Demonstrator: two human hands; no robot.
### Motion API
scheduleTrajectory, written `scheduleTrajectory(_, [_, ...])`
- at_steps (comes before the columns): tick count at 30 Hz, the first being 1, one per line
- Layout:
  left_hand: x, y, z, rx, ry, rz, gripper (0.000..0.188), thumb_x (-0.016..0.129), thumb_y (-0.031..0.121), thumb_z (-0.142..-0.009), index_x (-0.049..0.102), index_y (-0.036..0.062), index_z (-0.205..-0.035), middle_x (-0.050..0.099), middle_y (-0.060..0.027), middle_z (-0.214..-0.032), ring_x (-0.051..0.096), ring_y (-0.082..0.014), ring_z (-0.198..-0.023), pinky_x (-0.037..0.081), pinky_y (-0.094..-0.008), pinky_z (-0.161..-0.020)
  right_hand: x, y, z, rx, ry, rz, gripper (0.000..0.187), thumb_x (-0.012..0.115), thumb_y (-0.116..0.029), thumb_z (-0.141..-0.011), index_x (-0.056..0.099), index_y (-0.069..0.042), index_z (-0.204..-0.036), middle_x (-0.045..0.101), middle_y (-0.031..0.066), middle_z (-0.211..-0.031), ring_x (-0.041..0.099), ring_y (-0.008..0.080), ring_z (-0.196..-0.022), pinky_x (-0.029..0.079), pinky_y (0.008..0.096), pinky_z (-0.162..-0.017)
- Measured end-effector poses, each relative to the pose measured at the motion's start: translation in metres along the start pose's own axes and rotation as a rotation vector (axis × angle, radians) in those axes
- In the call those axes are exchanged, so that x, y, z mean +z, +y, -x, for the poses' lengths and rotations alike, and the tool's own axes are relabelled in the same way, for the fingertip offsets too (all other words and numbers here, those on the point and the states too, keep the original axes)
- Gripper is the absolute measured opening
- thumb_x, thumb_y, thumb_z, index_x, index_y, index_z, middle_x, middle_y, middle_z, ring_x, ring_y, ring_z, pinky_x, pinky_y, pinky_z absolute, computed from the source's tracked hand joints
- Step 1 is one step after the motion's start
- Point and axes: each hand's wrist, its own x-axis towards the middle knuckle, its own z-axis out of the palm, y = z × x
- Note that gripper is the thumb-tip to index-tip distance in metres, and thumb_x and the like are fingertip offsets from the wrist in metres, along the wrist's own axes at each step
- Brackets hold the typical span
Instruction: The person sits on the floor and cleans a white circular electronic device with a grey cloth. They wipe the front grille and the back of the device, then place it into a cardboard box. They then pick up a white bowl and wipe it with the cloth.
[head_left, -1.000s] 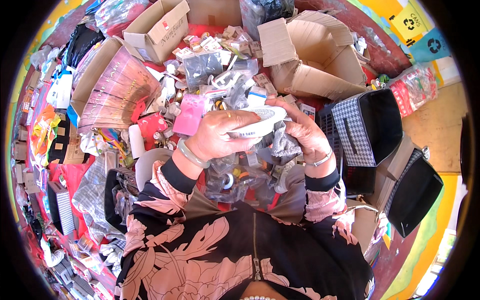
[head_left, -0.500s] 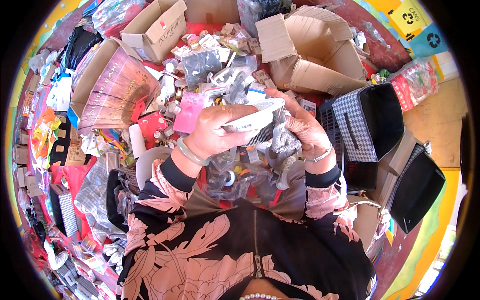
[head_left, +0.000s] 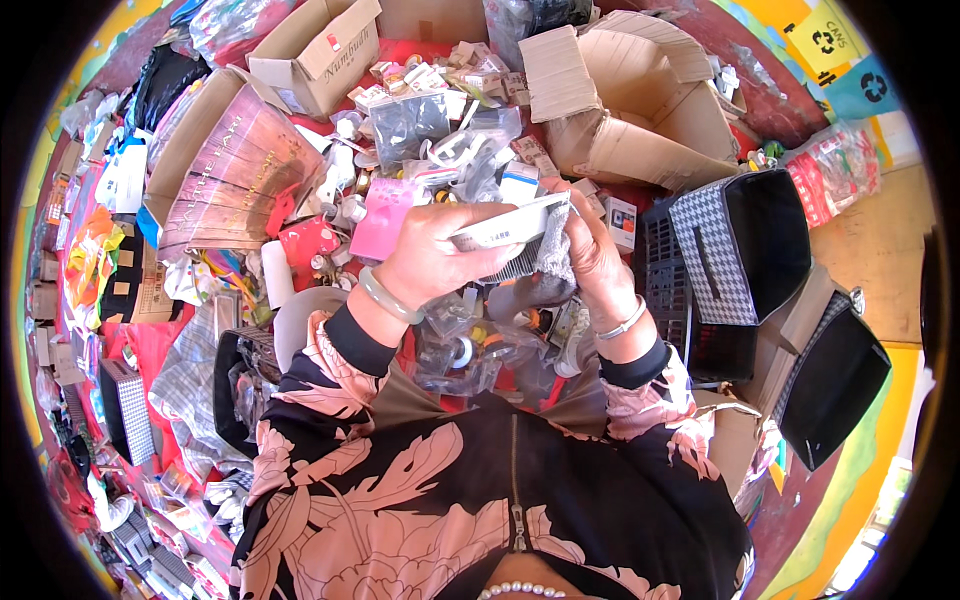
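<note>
In front of my chest, my left hand (head_left: 437,250) grips a white rounded object (head_left: 505,228) by its left end, thumb along the near side and fingers over the top. The object is tilted, with small dark print on its side and a dark, finely ribbed underside. My right hand (head_left: 592,250) is closed on a grey cloth (head_left: 556,250) and presses it against the object's right end. That cloth hangs below and hides part of the underside. Which kind of thing the white object is, I cannot tell.
Beyond my hands lies a heap of small boxes and wrapped goods, with a pink packet (head_left: 383,222) and a blue-and-white box (head_left: 519,186). Cardboard boxes (head_left: 640,140) stand at the back. Checked black bins (head_left: 745,245) and a dark crate (head_left: 665,265) are at right.
My right hand and the grey cloth have shifted slightly down and closer around the white object's right end. The object has turned a little, showing less of its ribbed underside.
</note>
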Motion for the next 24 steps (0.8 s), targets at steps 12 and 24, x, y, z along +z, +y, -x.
scheduleTrajectory(12, [-0.004, -0.002, 0.0, 0.021, -0.06, 0.009, 0.036, 0.072, 0.011, -0.071, 0.062, -0.0037, -0.103, 0.067, -0.0099, -0.089, 0.063, -0.0129, -0.078, 0.049, -0.0252, -0.071, -0.02, -0.016, -0.003, 0.216, -0.349, -0.474, 0.063, 0.061, -0.018, -0.084, 0.029, -0.002, -0.136, 0.045, 0.0104, -0.126, 0.045, 0.0166, -0.114, 0.036, 0.027, -0.096])
scheduleTrajectory(24, [-0.002, 0.005, -0.003, -0.007, 0.013, -0.075, 0.037, 0.072, 0.009, -0.071, 0.061, -0.005, -0.104, 0.067, -0.009, -0.089, 0.062, -0.012, -0.077, 0.049, -0.0251, -0.071, 0.001, 0.003, -0.005, 0.005, -0.054, -0.247, 0.066, 0.056, -0.041, -0.085, 0.034, -0.001, -0.133, 0.056, 0.0078, -0.108, 0.06, 0.0133, -0.082, 0.053, 0.0256, -0.056])
